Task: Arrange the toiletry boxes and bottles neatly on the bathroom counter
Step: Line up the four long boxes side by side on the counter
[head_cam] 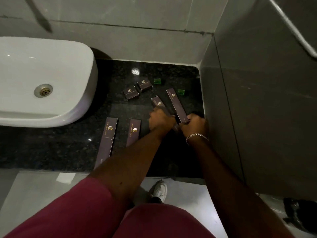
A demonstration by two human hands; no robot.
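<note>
On the black granite counter [72, 148] lie several dark brown toiletry boxes with gold logos. My left hand [160, 120] grips the near end of one long box [158, 103]. My right hand [194, 125] grips the near end of another long box [176, 107] just to its right. Two more long boxes [107, 140] [134, 133] lie side by side nearer the front edge. Two small square boxes [131, 92] [144, 85] sit further back. Two small green bottles [157, 81] [181, 92] stand near the back right corner.
A white basin [56, 79] with a brass drain fills the counter's left part. Grey tiled walls close the back and the right side [257, 100]. Below the counter's front edge are the floor and a white shoe [159, 190].
</note>
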